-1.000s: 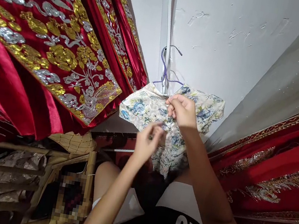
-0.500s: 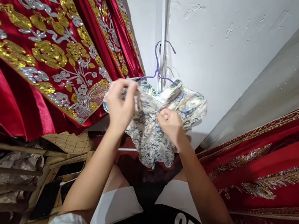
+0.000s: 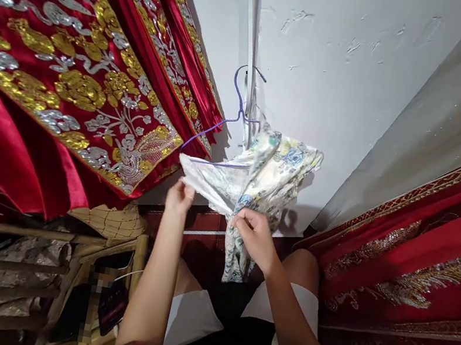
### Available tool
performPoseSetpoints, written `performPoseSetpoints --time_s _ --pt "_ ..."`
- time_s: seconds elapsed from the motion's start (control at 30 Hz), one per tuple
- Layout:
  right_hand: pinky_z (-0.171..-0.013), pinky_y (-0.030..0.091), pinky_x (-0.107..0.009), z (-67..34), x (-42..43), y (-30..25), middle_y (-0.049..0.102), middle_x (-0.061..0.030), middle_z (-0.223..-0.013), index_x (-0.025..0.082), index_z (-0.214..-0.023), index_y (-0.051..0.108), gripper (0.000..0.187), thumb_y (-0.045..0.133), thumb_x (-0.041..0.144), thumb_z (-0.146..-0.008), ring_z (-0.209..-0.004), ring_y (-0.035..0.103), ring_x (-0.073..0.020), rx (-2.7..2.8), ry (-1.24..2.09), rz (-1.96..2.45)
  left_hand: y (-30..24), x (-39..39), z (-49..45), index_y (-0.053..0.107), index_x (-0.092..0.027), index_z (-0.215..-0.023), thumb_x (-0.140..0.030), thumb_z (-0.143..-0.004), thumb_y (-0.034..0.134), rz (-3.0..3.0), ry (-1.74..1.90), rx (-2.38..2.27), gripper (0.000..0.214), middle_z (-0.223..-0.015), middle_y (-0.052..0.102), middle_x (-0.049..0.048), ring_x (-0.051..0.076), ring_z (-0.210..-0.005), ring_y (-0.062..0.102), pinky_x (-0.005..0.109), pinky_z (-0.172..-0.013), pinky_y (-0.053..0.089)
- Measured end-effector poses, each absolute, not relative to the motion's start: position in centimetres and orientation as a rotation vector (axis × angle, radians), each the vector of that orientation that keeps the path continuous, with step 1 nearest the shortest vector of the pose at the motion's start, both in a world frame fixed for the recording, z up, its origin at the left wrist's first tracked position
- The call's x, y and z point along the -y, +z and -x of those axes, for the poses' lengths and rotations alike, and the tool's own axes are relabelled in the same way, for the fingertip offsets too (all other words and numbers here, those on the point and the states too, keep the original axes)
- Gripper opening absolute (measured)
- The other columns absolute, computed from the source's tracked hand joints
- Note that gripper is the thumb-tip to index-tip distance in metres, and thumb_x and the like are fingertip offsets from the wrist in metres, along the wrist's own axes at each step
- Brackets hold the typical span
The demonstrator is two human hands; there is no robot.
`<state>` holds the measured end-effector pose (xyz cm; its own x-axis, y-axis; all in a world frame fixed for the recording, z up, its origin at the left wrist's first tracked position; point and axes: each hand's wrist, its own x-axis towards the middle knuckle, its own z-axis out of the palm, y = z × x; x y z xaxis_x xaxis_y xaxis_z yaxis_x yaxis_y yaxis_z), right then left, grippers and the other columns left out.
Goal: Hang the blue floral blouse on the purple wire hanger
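Note:
A cream garment with a blue and yellow flower print (image 3: 268,173) hangs on a purple wire hanger (image 3: 229,116), whose hook sits on a thin metal rail (image 3: 252,51) by the white wall. My left hand (image 3: 179,196) pinches the garment's left edge, which is pulled out to the side. My right hand (image 3: 252,236) grips the bunched lower part of the cloth in the middle. The left arm of the hanger is bare and shows above the cloth.
Red satin robes with gold and silver embroidery (image 3: 74,68) hang close on the left. More red embroidered cloth (image 3: 420,259) lies to the right under clear plastic (image 3: 458,117). A bamboo frame (image 3: 63,262) stands low on the left.
The garment has slipped off the hanger's left arm and hangs bunched and narrow. My left hand dropped from the shoulder to the cloth's left edge. My right hand moved lower on the cloth.

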<state>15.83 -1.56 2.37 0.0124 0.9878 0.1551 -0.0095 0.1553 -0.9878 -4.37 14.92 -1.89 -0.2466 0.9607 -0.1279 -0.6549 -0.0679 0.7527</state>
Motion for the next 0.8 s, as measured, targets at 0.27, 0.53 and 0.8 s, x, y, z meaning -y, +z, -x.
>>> performPoseSetpoints --time_s 0.27,0.53,0.8 --pt "-0.050 0.021 -0.028 -18.3 2.3 -3.2 0.034 0.0052 -0.049 0.022 -0.061 0.051 0.021 0.051 0.033 -0.079 -0.049 0.029 -0.0122 1.040 1.163 1.253 -4.4 -9.1 -1.0 0.060 -0.018 -0.079 -0.019 -0.087 0.066 -0.413 1.634 -0.844 0.011 -0.081 0.065 -0.0007 0.009 -0.078 0.065 0.021 -0.085 0.051" --pt "-0.071 0.046 -0.033 -20.0 -0.4 -0.5 0.064 -0.0059 -0.076 0.024 -0.077 0.064 0.046 0.047 0.063 -0.095 -0.082 0.060 -0.0238 1.258 1.000 1.268 2.3 -2.6 -4.4 0.065 -0.021 -0.082 -0.045 -0.090 0.068 -1.363 1.508 -0.688 0.025 -0.095 0.066 0.0058 0.025 -0.107 0.063 0.035 -0.099 0.046" --pt "-0.064 0.051 -0.034 -20.2 -1.7 6.1 0.066 -0.0051 -0.070 0.020 -0.086 0.069 0.060 0.055 0.078 -0.080 -0.072 0.064 -0.0232 1.323 1.734 0.904 3.2 -2.9 -3.0 0.053 -0.026 -0.139 -0.046 -0.096 0.059 -1.739 1.241 -0.650 0.048 -0.142 0.056 0.0110 0.028 -0.132 0.053 0.040 -0.115 0.037"
